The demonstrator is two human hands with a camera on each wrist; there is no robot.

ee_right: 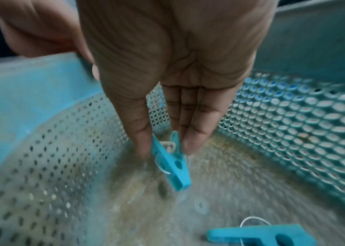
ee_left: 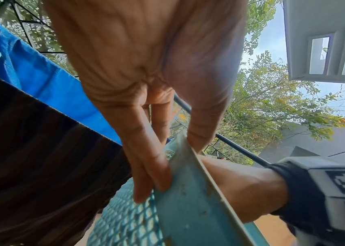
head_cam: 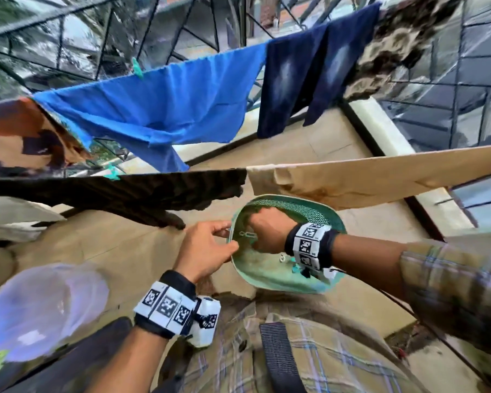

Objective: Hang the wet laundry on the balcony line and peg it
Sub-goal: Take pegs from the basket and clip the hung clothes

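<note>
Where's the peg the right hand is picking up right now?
In the right wrist view, the teal peg is pinched in the right hand just above the floor of the green basket, whose rim the left hand holds.

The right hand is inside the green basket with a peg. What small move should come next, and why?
Probably lift the right hand out of the basket, which the left hand grips by its rim. Its fingertips already pinch a blue peg, and the brown cloth hangs close by.
</note>
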